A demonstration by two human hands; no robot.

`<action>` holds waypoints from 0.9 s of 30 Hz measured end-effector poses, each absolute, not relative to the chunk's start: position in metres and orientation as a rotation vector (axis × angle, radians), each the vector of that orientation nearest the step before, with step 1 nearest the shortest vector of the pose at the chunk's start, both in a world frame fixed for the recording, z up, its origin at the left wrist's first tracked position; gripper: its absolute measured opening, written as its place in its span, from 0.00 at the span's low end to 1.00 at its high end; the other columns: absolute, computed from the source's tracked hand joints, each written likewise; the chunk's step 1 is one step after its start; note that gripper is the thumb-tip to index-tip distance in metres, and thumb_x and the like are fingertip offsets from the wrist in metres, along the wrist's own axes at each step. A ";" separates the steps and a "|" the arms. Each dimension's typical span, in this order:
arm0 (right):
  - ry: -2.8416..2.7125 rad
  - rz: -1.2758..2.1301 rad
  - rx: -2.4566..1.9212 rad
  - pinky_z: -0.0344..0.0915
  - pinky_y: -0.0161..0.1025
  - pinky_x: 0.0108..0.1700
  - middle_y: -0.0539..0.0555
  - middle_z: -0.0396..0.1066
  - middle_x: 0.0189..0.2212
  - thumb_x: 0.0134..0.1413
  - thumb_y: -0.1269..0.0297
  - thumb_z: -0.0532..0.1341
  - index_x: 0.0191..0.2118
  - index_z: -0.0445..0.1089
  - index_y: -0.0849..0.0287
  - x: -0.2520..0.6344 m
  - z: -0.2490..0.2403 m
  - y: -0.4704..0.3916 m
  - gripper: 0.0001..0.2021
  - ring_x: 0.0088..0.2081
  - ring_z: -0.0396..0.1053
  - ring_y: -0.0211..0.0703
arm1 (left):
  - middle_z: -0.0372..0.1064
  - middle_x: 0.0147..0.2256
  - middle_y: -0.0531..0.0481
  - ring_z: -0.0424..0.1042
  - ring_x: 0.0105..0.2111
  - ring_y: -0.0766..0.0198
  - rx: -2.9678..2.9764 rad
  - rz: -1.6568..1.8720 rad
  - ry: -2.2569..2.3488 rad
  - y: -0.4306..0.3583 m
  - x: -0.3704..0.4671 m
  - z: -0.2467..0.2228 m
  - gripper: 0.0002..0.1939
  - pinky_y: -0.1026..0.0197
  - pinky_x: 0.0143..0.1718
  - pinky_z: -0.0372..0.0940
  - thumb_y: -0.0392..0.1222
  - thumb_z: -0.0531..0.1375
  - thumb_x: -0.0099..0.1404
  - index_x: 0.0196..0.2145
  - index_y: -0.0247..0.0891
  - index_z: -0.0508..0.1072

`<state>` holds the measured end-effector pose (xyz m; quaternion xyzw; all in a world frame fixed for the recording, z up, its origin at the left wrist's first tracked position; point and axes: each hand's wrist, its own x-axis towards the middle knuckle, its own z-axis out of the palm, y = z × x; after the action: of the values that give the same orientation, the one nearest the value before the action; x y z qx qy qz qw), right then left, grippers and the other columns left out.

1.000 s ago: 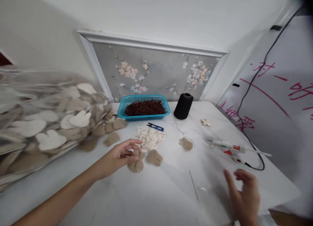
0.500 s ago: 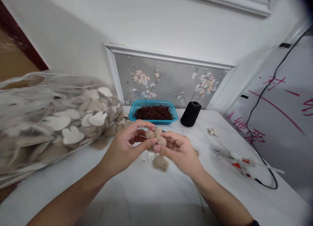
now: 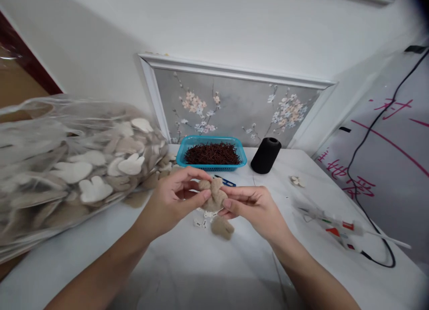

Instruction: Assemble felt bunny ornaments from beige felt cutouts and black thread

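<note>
Both of my hands hold a beige fuzzy plush piece [image 3: 216,199] with rounded lobes, raised above the white table. My left hand [image 3: 176,198] pinches its left side between thumb and fingers. On its lower right edge, the thumb and fingers of my right hand [image 3: 256,207] are closed. A second beige plush piece [image 3: 222,228] lies on the table just below. Beside it are several small white tags [image 3: 200,222] with dark marks. Behind the hands lies a flat blue tool [image 3: 226,181], partly hidden by the held piece.
A big clear bag [image 3: 100,167] of white and beige plush pieces fills the left. At the back stand a blue basket [image 3: 214,168] of dark brown thin strips and a black thread cone [image 3: 266,155]. To the right lie a glue gun [image 3: 346,236] with its cord and small pale pieces [image 3: 296,181].
The plush piece has been turned in my fingers, and its lobes face differently. My right hand has shifted slightly right and down its edge. The blue tool shows more now.
</note>
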<state>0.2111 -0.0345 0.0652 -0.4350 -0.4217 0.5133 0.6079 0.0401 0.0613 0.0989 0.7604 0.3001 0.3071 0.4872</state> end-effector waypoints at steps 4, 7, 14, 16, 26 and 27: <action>-0.945 1.195 -1.023 0.75 0.42 0.36 0.52 0.75 0.28 0.44 0.60 0.69 0.41 0.76 0.56 0.213 0.064 -0.034 0.15 0.29 0.75 0.41 | 0.71 0.35 0.49 0.70 0.30 0.72 1.865 0.723 0.746 0.064 0.040 0.101 0.18 0.74 0.28 0.67 0.49 0.62 0.55 0.40 0.36 0.70; -0.942 1.173 -1.045 0.76 0.42 0.36 0.52 0.75 0.28 0.44 0.60 0.69 0.41 0.76 0.56 0.214 0.064 -0.034 0.15 0.29 0.74 0.40 | 0.70 0.34 0.50 0.69 0.28 0.74 1.863 0.691 0.757 0.064 0.041 0.102 0.18 0.75 0.26 0.65 0.50 0.63 0.55 0.40 0.37 0.70; -0.940 1.126 -1.037 0.76 0.42 0.36 0.51 0.76 0.30 0.42 0.61 0.70 0.39 0.76 0.56 0.211 0.063 -0.035 0.15 0.28 0.74 0.39 | 0.67 0.27 0.53 0.67 0.26 0.75 1.789 0.671 0.725 0.063 0.044 0.094 0.19 0.74 0.26 0.64 0.49 0.64 0.54 0.40 0.36 0.68; -0.947 1.121 -1.038 0.75 0.41 0.35 0.52 0.76 0.32 0.42 0.60 0.70 0.39 0.77 0.56 0.210 0.063 -0.035 0.15 0.29 0.74 0.39 | 0.68 0.27 0.53 0.67 0.25 0.75 1.772 0.693 0.692 0.062 0.044 0.093 0.19 0.75 0.26 0.64 0.47 0.64 0.54 0.40 0.35 0.67; -0.981 0.998 -1.060 0.73 0.34 0.33 0.52 0.76 0.31 0.42 0.62 0.70 0.36 0.77 0.56 0.208 0.065 -0.038 0.11 0.31 0.74 0.39 | 0.72 0.38 0.52 0.72 0.34 0.74 2.021 0.976 0.663 0.047 0.042 0.096 0.11 0.77 0.31 0.70 0.44 0.61 0.58 0.40 0.40 0.71; -0.986 0.990 -1.062 0.73 0.34 0.34 0.52 0.76 0.31 0.43 0.62 0.70 0.36 0.77 0.56 0.208 0.065 -0.039 0.11 0.31 0.74 0.39 | 0.72 0.38 0.52 0.72 0.35 0.74 2.070 1.029 0.653 0.046 0.041 0.096 0.11 0.77 0.33 0.71 0.42 0.61 0.59 0.40 0.40 0.71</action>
<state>0.2085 -0.0385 0.0653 -0.4653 -0.4320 0.4338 0.6393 0.0414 0.0462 0.0961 0.8034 0.2534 0.3995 0.3615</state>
